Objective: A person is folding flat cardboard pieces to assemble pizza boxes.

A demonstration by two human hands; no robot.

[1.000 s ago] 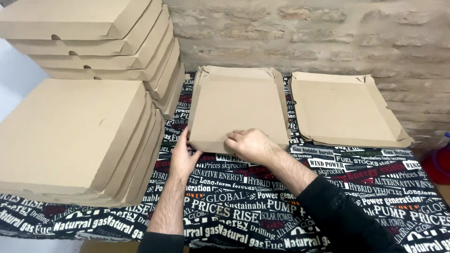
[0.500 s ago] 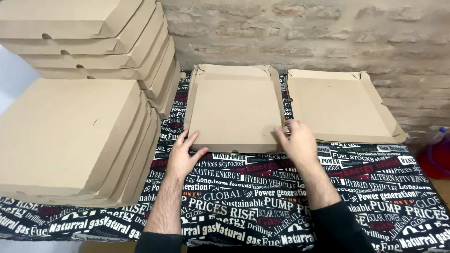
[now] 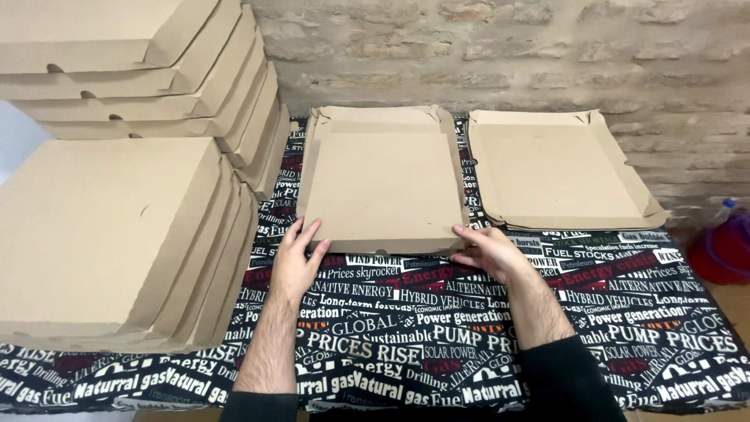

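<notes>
A flat brown cardboard pizza box (image 3: 383, 180) lies in the middle of the table, lid folded down. My left hand (image 3: 295, 262) rests at its near left corner, fingers spread and touching the front edge. My right hand (image 3: 488, 252) pinches the near right corner of the same box, thumb and fingers on the edge. A second box (image 3: 555, 168), open with raised side flaps, lies just to the right, touching the first.
Two tall stacks of folded cardboard boxes fill the left side: a near stack (image 3: 117, 242) and a far stack (image 3: 148, 70). A black printed tablecloth (image 3: 437, 344) covers the table. A brick wall (image 3: 508, 55) runs behind. A red object (image 3: 726, 250) sits off the right edge.
My right hand has moved from the middle of the box's front edge to its near right corner. The left hand stays at the near left corner.
</notes>
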